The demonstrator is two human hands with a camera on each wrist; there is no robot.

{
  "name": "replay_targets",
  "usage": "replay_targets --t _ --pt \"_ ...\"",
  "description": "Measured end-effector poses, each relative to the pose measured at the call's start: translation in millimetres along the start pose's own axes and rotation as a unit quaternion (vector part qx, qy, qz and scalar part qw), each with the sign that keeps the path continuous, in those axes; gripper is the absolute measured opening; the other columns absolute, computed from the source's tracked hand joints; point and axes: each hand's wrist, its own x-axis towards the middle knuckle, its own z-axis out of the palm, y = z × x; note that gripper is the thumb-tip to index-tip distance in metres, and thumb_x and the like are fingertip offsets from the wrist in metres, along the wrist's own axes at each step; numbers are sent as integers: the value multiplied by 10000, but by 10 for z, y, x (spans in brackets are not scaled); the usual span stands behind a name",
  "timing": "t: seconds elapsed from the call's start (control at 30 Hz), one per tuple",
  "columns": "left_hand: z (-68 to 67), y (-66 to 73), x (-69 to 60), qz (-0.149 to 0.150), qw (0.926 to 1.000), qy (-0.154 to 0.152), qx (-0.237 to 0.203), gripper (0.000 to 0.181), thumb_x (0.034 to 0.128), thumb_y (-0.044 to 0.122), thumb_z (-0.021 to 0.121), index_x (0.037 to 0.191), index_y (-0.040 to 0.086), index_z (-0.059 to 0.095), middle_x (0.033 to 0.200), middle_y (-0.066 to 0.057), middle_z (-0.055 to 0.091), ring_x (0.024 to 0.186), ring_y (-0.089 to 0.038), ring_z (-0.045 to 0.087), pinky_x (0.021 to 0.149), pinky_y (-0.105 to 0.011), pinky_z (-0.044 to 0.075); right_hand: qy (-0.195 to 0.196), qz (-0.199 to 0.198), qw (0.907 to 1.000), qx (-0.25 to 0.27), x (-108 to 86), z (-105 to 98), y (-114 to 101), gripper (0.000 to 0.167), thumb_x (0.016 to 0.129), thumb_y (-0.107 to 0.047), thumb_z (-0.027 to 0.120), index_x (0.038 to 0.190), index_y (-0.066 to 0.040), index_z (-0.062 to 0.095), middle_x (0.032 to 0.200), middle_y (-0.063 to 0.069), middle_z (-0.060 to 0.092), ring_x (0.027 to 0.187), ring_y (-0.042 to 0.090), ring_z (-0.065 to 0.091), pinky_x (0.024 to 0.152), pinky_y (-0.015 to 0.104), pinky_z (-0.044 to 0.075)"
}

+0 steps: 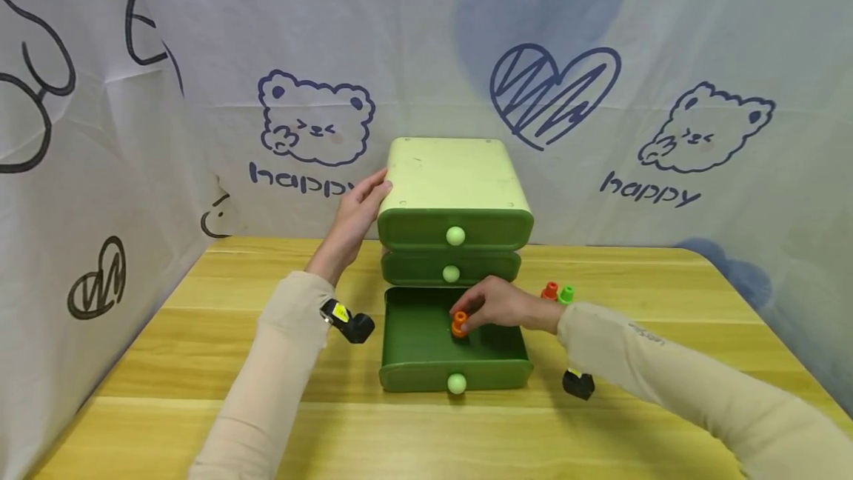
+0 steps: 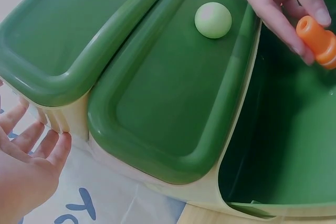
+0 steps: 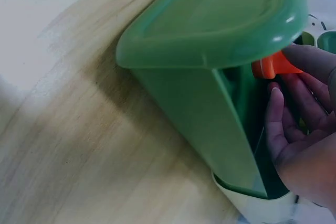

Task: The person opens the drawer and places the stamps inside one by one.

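A small three-drawer chest [image 1: 453, 172] has a pale yellow-green top and dark green fronts with round knobs. Its bottom drawer [image 1: 420, 378] is pulled out; the upper two are closed. Inside that drawer, my right hand [image 1: 496, 304] pinches an orange peg-like piece [image 1: 459, 326] between thumb and fingers. The left wrist view shows the orange piece [image 2: 318, 40] tilted, with a hole in its end. Whether it touches the drawer floor, I cannot tell. My left hand [image 1: 353, 221] rests against the chest's left side, fingertips [image 2: 63, 137] touching it, fingers loosely extended.
A red piece [image 1: 549, 290] and a green piece [image 1: 566, 294] of similar shape stand on the wooden table [image 1: 200, 361], right of the chest and partly behind my right forearm. A white curtain [image 1: 426, 43] printed with bears and hearts hangs behind the table.
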Motion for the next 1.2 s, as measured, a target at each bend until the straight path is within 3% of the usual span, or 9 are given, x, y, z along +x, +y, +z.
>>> replay_targets --t 0.87,1.2 --pt "-7 -3 -10 -3 10000 4 11 509 1012 302 504 1479 127 402 1498 -56 388 1315 -183 402 1064 -339 378 7 141 9999 14 124 127 62 269 778 -8 785 1041 24 732 944 80 725 877 160 666 715 265 555" --pt "-9 8 -12 -3 10000 -7 17 511 1011 310 504 1481 137 401 1498 -53 388 1319 -181 398 1067 -338 374 1 107 9998 180 88 47 30 264 789 -23 778 1048 4 730 981 78 720 915 175 665 765 289 558"
